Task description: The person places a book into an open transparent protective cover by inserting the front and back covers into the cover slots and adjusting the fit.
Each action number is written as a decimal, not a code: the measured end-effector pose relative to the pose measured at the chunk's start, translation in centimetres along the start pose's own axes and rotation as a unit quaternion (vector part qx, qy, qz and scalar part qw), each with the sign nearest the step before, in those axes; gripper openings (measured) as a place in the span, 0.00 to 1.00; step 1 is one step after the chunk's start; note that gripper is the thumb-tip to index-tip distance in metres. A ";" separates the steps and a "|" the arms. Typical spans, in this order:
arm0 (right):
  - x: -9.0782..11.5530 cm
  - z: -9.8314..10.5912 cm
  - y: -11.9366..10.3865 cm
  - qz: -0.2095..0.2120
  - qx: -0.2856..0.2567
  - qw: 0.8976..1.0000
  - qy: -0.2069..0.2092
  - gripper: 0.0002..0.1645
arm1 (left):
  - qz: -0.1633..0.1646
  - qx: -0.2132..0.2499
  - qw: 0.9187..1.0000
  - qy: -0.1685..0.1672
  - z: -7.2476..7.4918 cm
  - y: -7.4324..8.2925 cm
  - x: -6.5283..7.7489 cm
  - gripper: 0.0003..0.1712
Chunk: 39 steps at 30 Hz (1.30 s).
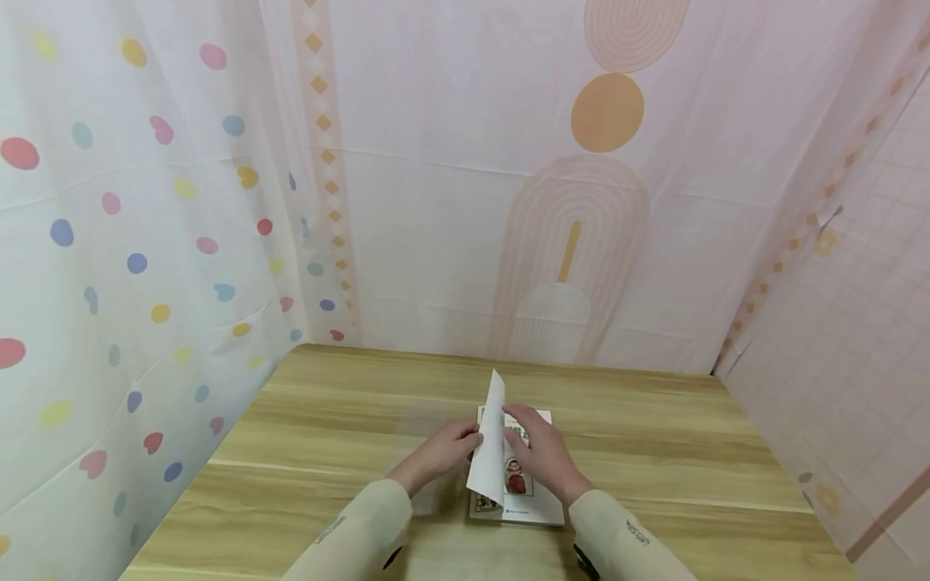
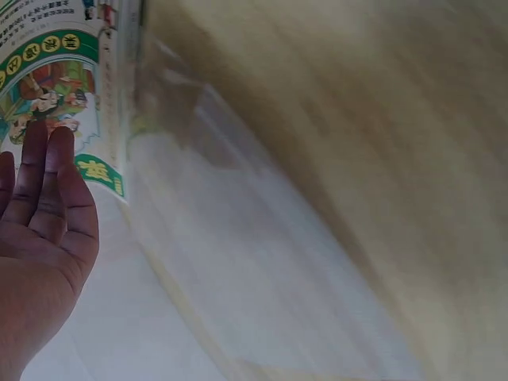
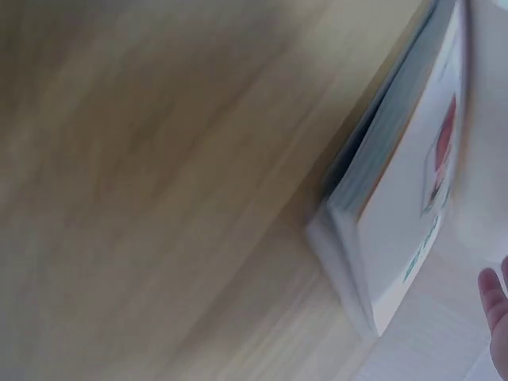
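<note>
A thick book (image 1: 534, 510) with a white, illustrated front lies on the table. A white sheet (image 1: 488, 456) stands up from it, slightly curled. My left hand (image 1: 441, 450) is at the sheet's left side; in the left wrist view its fingers (image 2: 59, 163) are nearly straight, over a green-bordered illustrated panel (image 2: 59, 71). My right hand (image 1: 545, 456) is over the book, to the right of the sheet, fingers spread, fingertips close to the sheet. In the right wrist view only a few fingertips of it (image 3: 494, 305) show, near the book's corner (image 3: 389, 262).
A clear plastic film (image 2: 238, 206) lies flat on the wooden table (image 1: 349, 420), left of the book. Patterned curtains (image 1: 436, 202) enclose the table at the back and sides.
</note>
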State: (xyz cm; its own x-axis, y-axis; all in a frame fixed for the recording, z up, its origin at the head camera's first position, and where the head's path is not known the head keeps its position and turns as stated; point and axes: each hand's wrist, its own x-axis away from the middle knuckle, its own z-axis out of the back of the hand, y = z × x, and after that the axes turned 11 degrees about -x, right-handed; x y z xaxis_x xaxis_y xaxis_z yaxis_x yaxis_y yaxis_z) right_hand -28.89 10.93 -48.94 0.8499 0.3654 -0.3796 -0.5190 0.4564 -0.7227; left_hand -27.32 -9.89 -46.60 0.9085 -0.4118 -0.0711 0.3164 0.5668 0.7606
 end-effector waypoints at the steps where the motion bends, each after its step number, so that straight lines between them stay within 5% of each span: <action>1: 0.0 0.0 0.0 0.006 0.020 1.000 -0.016 0.26 | 0.001 0.001 1.000 0.001 0.0 -0.2 0.1 0.14; 6: 0.0 -0.4 0.4 0.065 0.097 0.990 -0.081 0.31 | 0.014 -0.006 1.000 0.004 -0.2 -0.9 0.6 0.13; 13: -0.4 -1.3 0.6 0.141 0.117 0.979 -0.087 0.33 | 0.016 -0.018 1.000 0.015 -0.3 -1.5 1.0 0.09; 24: -0.5 -2.5 0.4 0.082 0.094 0.982 -0.138 0.40 | 0.034 -0.058 0.997 0.023 -0.2 -2.0 1.6 0.11; 28: -0.6 -2.7 0.4 0.048 0.088 0.985 -0.141 0.40 | 0.054 -0.076 0.994 0.049 -0.1 -2.2 2.0 0.15; 32: -0.7 -2.8 0.4 0.032 0.088 0.985 -0.146 0.40 | 0.065 -0.148 0.981 0.103 -0.1 -2.9 2.2 0.13; 37: -0.9 -3.4 0.8 0.039 0.110 0.980 -0.160 0.41 | 0.062 -0.266 0.948 0.162 -0.2 -4.1 2.7 0.04; 39: -1.0 -3.6 1.0 0.043 0.119 0.979 -0.163 0.42 | 0.068 -0.297 0.938 0.166 -0.3 -4.3 3.0 0.08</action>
State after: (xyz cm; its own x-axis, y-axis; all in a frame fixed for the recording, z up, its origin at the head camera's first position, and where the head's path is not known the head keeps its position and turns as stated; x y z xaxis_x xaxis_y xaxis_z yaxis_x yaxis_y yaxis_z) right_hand -29.91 8.10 -51.43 0.7486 0.6321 -0.2002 -0.6261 0.5744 -0.5273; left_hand -25.93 -13.37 -50.29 0.9551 -0.1171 -0.2720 0.1977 0.9360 0.2912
